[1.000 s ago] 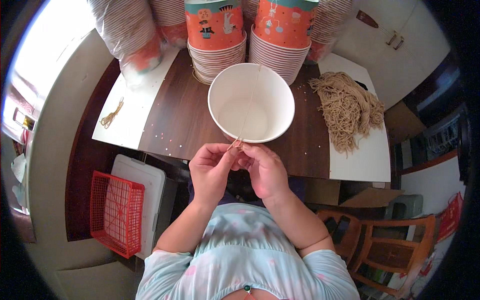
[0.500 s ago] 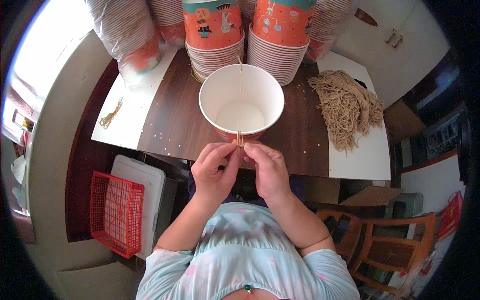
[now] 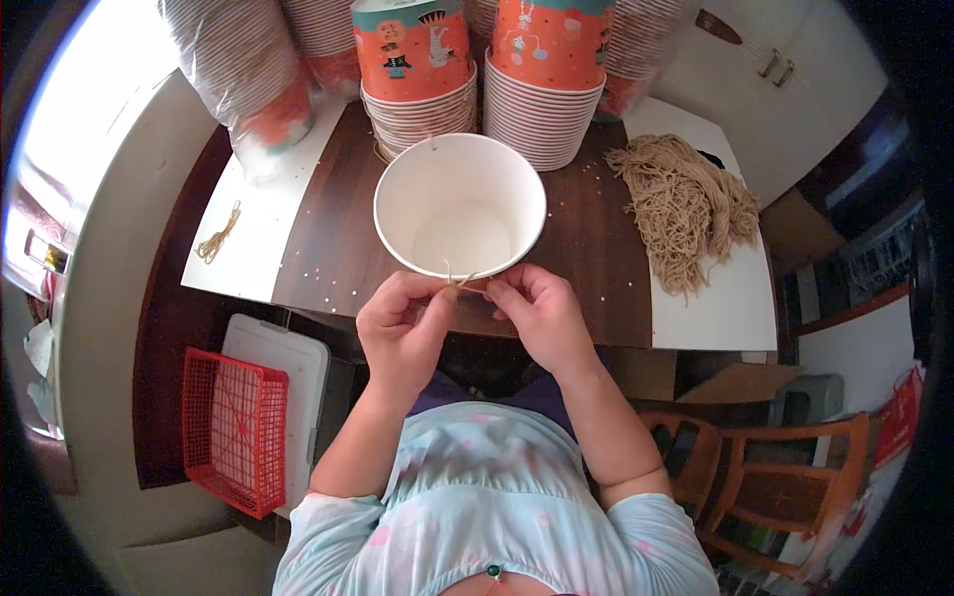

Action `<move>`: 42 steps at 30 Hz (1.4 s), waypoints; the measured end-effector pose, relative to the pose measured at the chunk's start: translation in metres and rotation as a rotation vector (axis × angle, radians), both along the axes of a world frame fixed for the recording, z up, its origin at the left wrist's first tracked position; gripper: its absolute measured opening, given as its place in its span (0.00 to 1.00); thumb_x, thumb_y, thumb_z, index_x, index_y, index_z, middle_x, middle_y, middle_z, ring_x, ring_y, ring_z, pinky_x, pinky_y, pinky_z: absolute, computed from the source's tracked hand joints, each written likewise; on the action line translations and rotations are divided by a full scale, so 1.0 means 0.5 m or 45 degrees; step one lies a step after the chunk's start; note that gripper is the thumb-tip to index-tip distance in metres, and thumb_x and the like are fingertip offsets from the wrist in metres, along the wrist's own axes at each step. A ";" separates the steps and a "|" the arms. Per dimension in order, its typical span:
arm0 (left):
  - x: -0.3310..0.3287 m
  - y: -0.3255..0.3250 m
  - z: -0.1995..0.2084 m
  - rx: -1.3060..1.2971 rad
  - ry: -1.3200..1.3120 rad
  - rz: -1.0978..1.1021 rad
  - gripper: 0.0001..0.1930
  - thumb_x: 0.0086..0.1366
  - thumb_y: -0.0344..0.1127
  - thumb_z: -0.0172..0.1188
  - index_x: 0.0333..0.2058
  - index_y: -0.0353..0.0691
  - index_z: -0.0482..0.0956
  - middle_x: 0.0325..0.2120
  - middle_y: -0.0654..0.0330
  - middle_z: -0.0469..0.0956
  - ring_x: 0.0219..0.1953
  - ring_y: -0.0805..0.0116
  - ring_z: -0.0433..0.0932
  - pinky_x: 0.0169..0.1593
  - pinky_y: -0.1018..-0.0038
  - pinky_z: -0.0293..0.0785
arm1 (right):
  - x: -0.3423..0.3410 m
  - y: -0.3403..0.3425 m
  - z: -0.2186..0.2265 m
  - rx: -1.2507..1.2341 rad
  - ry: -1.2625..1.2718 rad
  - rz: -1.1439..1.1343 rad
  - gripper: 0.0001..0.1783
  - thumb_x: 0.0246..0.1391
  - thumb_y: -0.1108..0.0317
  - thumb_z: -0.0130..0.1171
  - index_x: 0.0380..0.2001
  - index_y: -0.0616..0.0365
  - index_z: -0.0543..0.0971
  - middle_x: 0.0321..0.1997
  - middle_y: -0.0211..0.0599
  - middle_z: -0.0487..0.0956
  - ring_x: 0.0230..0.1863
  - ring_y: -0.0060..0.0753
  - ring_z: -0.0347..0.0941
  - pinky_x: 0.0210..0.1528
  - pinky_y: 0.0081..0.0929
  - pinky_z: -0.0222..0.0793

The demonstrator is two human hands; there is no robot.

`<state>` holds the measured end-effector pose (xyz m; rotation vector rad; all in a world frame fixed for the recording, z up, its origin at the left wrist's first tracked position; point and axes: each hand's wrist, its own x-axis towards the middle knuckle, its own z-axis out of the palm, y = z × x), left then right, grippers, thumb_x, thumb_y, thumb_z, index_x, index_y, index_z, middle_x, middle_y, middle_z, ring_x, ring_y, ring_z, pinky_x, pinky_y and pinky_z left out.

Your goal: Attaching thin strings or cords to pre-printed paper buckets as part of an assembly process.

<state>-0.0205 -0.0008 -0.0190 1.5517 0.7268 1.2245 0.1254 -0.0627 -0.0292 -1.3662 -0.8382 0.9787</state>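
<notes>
A big white-lined paper bucket [image 3: 459,174] stands upright at the near part of the table, its mouth facing up. Just outside its near rim, a thin tan string [image 3: 465,284] crosses between my two hands, with loose ends sticking up over the rim. My left hand [image 3: 405,323] pinches the string between thumb and forefinger. On the other side, my right hand [image 3: 542,313] also has thumb and finger pressed together on it. A small hole shows in the bucket's far wall. Whether the string passes through the near wall is hidden by my fingers.
Nested stacks of orange patterned buckets [image 3: 545,109] stand behind, some in clear plastic [image 3: 231,70]. A heap of tan strings [image 3: 686,214] lies at the right, a small string bundle [image 3: 218,234] at the left. Below left is a red basket [image 3: 236,432]; wooden chairs [image 3: 790,487] stand lower right.
The string that stretched across the bucket's mouth no longer spans it. My hands have moved slightly apart, and the upright loop between them is now string crossed sideways. The bucket sits a little further left.
</notes>
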 end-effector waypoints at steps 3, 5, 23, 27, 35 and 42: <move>0.008 -0.007 -0.002 -0.060 -0.027 -0.006 0.01 0.58 0.21 0.59 0.30 0.32 0.78 0.23 0.65 0.77 0.25 0.82 0.73 0.30 0.85 0.69 | 0.010 0.001 -0.003 -0.006 -0.535 -0.026 0.09 0.56 0.69 0.57 0.36 0.64 0.79 0.33 0.32 0.81 0.32 0.20 0.75 0.35 0.21 0.70; 0.008 -0.005 -0.009 -0.038 -0.010 -0.012 0.01 0.58 0.21 0.59 0.30 0.32 0.78 0.24 0.65 0.76 0.25 0.84 0.71 0.29 0.87 0.66 | 0.016 0.002 -0.003 0.035 -0.778 -0.039 0.09 0.56 0.69 0.58 0.36 0.65 0.78 0.32 0.32 0.80 0.32 0.20 0.75 0.34 0.22 0.70; 0.000 0.129 0.119 1.007 0.704 -0.686 0.06 0.53 0.27 0.61 0.31 0.35 0.78 0.30 0.56 0.77 0.41 0.55 0.76 0.47 0.64 0.70 | 0.061 -0.024 0.035 0.026 -0.987 -0.232 0.08 0.45 0.70 0.59 0.27 0.62 0.75 0.27 0.40 0.75 0.29 0.45 0.73 0.33 0.39 0.69; 0.004 0.126 0.104 0.645 0.593 -0.736 0.04 0.56 0.26 0.60 0.30 0.32 0.76 0.26 0.55 0.76 0.35 0.58 0.76 0.40 0.69 0.72 | 0.031 -0.035 0.055 0.257 -1.165 -0.476 0.17 0.40 0.69 0.65 0.36 0.55 0.73 0.39 0.36 0.74 0.38 0.41 0.73 0.42 0.36 0.66; 0.026 0.093 0.123 0.363 0.386 -0.769 0.04 0.61 0.27 0.57 0.31 0.32 0.76 0.26 0.58 0.76 0.31 0.70 0.75 0.35 0.75 0.71 | 0.029 -0.011 0.059 0.701 -1.309 -0.243 0.11 0.38 0.71 0.66 0.27 0.53 0.75 0.34 0.29 0.76 0.38 0.36 0.72 0.46 0.35 0.62; 0.014 0.072 0.130 0.187 -0.032 -0.359 0.06 0.65 0.29 0.56 0.31 0.31 0.76 0.24 0.68 0.74 0.27 0.84 0.67 0.30 0.84 0.65 | 0.042 -0.024 0.081 0.585 -1.285 -0.227 0.08 0.40 0.76 0.63 0.22 0.55 0.74 0.26 0.30 0.77 0.32 0.35 0.73 0.44 0.31 0.64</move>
